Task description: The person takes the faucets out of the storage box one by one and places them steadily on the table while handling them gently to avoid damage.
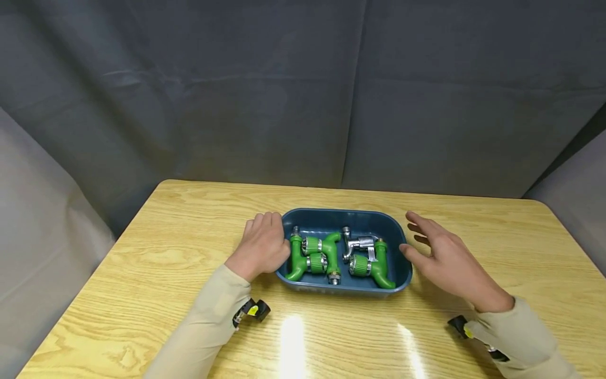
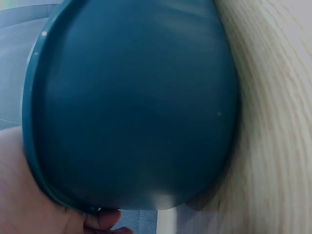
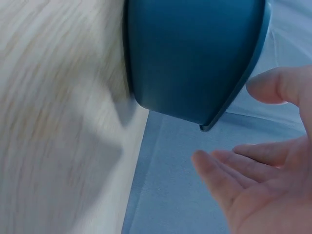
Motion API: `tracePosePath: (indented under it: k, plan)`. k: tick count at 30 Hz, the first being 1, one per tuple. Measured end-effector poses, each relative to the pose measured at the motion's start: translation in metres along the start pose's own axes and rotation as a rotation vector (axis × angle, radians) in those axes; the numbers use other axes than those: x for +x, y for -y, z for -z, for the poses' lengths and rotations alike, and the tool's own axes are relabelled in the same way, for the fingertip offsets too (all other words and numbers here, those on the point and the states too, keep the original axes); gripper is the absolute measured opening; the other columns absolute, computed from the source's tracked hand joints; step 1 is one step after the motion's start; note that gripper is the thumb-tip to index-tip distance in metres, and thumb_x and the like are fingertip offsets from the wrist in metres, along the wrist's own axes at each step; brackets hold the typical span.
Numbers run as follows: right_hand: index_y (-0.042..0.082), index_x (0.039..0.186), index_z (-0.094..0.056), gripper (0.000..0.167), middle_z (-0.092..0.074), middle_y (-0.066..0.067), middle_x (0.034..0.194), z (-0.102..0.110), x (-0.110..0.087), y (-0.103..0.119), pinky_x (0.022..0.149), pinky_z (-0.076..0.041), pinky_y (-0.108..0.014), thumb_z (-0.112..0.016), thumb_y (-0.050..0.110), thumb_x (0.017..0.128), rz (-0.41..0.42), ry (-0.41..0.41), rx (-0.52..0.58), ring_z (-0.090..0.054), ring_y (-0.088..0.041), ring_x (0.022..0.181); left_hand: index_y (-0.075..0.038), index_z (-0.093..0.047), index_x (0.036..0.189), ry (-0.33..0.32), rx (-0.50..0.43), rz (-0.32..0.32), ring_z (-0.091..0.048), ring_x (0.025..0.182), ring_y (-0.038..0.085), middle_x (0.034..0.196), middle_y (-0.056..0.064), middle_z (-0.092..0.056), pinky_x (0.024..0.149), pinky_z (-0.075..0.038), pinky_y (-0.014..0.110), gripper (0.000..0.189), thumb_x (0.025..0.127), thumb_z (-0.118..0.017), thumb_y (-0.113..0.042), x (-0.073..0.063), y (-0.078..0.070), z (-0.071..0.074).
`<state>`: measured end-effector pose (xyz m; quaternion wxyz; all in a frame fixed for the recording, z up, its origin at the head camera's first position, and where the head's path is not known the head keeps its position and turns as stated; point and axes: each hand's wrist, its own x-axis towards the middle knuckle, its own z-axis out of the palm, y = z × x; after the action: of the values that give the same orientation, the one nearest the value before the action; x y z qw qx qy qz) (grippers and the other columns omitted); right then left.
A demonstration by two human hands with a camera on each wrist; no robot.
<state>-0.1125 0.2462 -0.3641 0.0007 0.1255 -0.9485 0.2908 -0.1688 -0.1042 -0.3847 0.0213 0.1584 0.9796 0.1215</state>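
Note:
A dark blue oval plastic basin (image 1: 341,289) rests on the table, with three green taps and a chrome tap lying inside. Two green taps, one at the left end (image 1: 295,255) and one beside it (image 1: 331,252), lie close together. The chrome tap (image 1: 363,242) and the third green tap (image 1: 380,266) share the right half. My left hand (image 1: 263,243) grips the basin's left rim, fingers curled over it; its wrist view shows the basin wall (image 2: 136,107) close up. Off the right end, my right hand (image 1: 445,258) is spread, thumb tip right at the rim, other fingers apart from it.
The basin stands on a light wood table (image 1: 199,237), toward its far edge. A dark grey curtain (image 1: 265,105) hangs behind, and pale cloth (image 1: 38,237) hangs at the left side. Small cameras are strapped to both wrists.

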Motion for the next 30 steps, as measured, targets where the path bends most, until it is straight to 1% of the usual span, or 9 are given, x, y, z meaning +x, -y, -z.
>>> tracePosePath:
  k: [8,11,15,18,20,24,25,26,30]
  plan:
    - [0.000,0.161,-0.028,0.074,-0.041,-0.030,0.159,0.001,0.003,0.002,0.103,-0.050,-0.062,-0.062,0.030,0.103,0.036,-0.020,-0.011,-0.056,-0.052,0.133,-0.003,-0.046,0.100,-0.002,0.010,0.012,-0.040,0.094,0.029,0.095,0.010,-0.045,0.080,-0.030,0.035,0.016,0.091,-0.045,-0.016,0.000,0.002,0.000]
    - [0.001,0.161,-0.029,0.074,-0.042,-0.029,0.159,0.001,0.004,0.005,0.101,-0.051,-0.063,-0.063,0.031,0.102,0.049,-0.026,-0.034,-0.057,-0.053,0.131,-0.003,-0.046,0.101,0.005,0.009,0.017,-0.040,0.094,0.029,0.096,0.010,-0.045,0.080,-0.030,0.035,0.016,0.091,-0.045,-0.016,0.000,0.002,0.000]
    - [0.004,0.158,-0.035,0.072,-0.046,-0.027,0.155,0.000,0.004,0.009,0.097,-0.053,-0.063,-0.068,0.028,0.099,0.111,-0.059,-0.090,-0.062,-0.051,0.125,-0.003,-0.046,0.103,0.010,0.006,0.012,-0.041,0.094,0.028,0.096,0.010,-0.046,0.081,-0.031,0.035,0.017,0.091,-0.045,-0.015,0.002,0.002,0.000]
    - [0.004,0.155,-0.040,0.069,-0.048,-0.024,0.152,-0.001,0.004,0.013,0.095,-0.055,-0.060,-0.071,0.023,0.097,0.166,-0.084,-0.116,-0.065,-0.048,0.121,-0.002,-0.047,0.104,0.010,0.008,0.012,-0.041,0.095,0.028,0.097,0.010,-0.046,0.082,-0.032,0.036,0.019,0.091,-0.045,-0.016,0.003,0.002,0.000]
    - [0.006,0.155,-0.041,0.068,-0.048,-0.023,0.152,-0.002,0.004,0.015,0.093,-0.057,-0.058,-0.071,0.022,0.096,0.186,-0.083,-0.123,-0.065,-0.046,0.120,-0.002,-0.047,0.104,0.009,0.010,0.015,-0.041,0.094,0.028,0.097,0.010,-0.046,0.082,-0.032,0.036,0.019,0.091,-0.046,-0.016,0.003,0.002,-0.001]
    - [0.008,0.155,-0.042,0.069,-0.049,-0.019,0.152,-0.004,0.005,0.020,0.094,-0.056,-0.058,-0.073,0.022,0.095,0.204,-0.072,-0.167,-0.064,-0.041,0.123,-0.003,-0.047,0.104,0.013,0.010,0.016,-0.041,0.094,0.027,0.097,0.010,-0.047,0.083,-0.033,0.036,0.019,0.091,-0.046,-0.015,0.003,0.002,-0.001]
    - [0.009,0.155,-0.042,0.069,-0.049,-0.019,0.152,-0.005,0.005,0.021,0.093,-0.056,-0.057,-0.073,0.022,0.095,0.203,-0.066,-0.180,-0.068,-0.037,0.115,-0.002,-0.047,0.105,0.015,0.009,0.014,-0.041,0.094,0.027,0.097,0.010,-0.047,0.084,-0.034,0.036,0.019,0.091,-0.046,-0.015,0.003,0.002,-0.001]
    - [0.009,0.155,-0.042,0.069,-0.050,-0.019,0.152,-0.006,0.005,0.023,0.094,-0.056,-0.058,-0.073,0.022,0.095,0.203,-0.064,-0.193,-0.068,-0.036,0.115,-0.002,-0.048,0.105,0.017,0.008,0.013,-0.041,0.094,0.027,0.097,0.010,-0.047,0.085,-0.034,0.037,0.020,0.091,-0.046,-0.015,0.003,0.001,-0.001]
    - [0.010,0.155,-0.044,0.069,-0.052,-0.018,0.150,-0.011,0.006,0.027,0.095,-0.055,-0.058,-0.073,0.024,0.094,0.202,-0.046,-0.223,-0.068,-0.036,0.117,-0.002,-0.048,0.107,0.015,0.005,0.011,-0.042,0.096,0.027,0.097,0.010,-0.047,0.089,-0.036,0.039,0.022,0.090,-0.046,-0.015,0.003,-0.001,-0.002]
